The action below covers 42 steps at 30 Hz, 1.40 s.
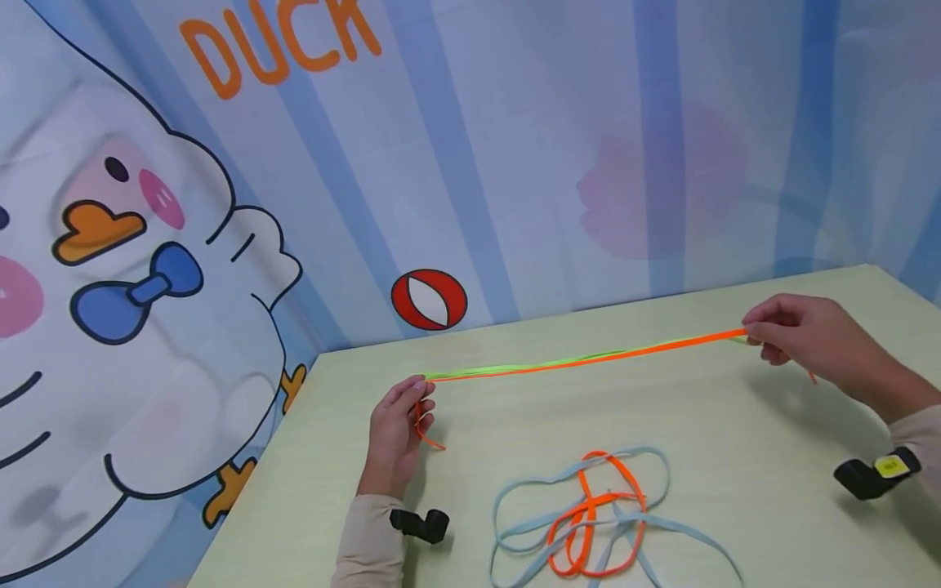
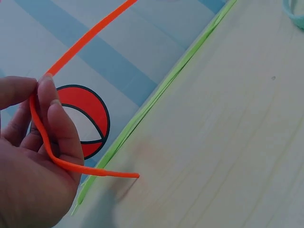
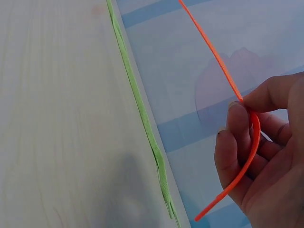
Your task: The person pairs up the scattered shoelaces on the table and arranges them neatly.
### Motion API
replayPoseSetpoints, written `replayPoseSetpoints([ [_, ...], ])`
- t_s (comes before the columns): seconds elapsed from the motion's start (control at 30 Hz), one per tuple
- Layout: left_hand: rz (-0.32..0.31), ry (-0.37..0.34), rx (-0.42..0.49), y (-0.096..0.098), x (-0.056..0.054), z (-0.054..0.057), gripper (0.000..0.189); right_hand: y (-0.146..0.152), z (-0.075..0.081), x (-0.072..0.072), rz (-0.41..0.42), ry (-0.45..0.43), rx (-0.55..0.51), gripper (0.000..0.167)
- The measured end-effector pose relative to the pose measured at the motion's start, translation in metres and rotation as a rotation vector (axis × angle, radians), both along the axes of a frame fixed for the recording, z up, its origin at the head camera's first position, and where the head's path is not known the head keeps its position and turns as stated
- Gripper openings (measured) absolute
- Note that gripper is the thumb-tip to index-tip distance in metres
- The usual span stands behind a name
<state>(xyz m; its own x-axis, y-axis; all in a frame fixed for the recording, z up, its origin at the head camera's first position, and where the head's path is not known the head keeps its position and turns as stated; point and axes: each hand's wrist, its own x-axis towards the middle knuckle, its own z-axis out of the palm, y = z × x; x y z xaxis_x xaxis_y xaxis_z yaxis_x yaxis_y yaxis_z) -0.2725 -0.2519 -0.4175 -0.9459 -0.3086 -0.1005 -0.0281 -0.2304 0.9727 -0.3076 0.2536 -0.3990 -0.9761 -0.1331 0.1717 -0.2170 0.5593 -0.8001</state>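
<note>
An orange shoelace (image 1: 662,348) is stretched nearly straight between the two hands, held up above the table. The left hand (image 1: 397,429) pinches one end between thumb and fingertips, and a short tail hangs across the palm in the left wrist view. At the other end, the right hand (image 1: 823,339) pinches the lace the same way, its tail (image 3: 242,175) curving down past the fingers. Behind the orange lace, a green shoelace (image 2: 156,95) lies straight along the table's far edge, lengths of it side by side.
Nearer the person, a light blue shoelace (image 1: 662,478) and another orange shoelace (image 1: 634,474) lie loosely looped over each other on the pale wooden table (image 1: 309,506). A printed duck curtain (image 1: 515,163) hangs right behind the table's far edge.
</note>
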Motion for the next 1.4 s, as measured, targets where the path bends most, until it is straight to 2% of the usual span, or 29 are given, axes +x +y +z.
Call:
replayPoseSetpoints([
  [0.17,0.013,-0.019,-0.009,0.000,0.001,0.003,0.032,0.001,-0.001,-0.002,0.007,-0.037,-0.007,0.033],
  [0.4,0.028,-0.042,0.008,-0.003,0.000,0.002,0.032,0.002,-0.003,-0.002,0.004,-0.050,0.036,0.036],
  [0.67,0.025,-0.088,-0.010,-0.016,-0.001,0.005,0.035,0.007,-0.005,-0.004,0.019,-0.089,0.055,0.031],
  [0.93,0.016,-0.124,-0.006,-0.027,0.000,-0.002,0.042,0.013,-0.008,-0.005,0.059,-0.126,0.116,0.033],
  [1.17,0.008,-0.153,-0.006,-0.030,-0.001,-0.006,0.043,0.018,-0.012,-0.007,0.082,-0.115,0.191,0.034],
  [1.4,-0.004,-0.163,0.021,-0.030,-0.004,-0.009,0.044,0.021,-0.017,-0.009,0.081,-0.126,0.215,0.033],
])
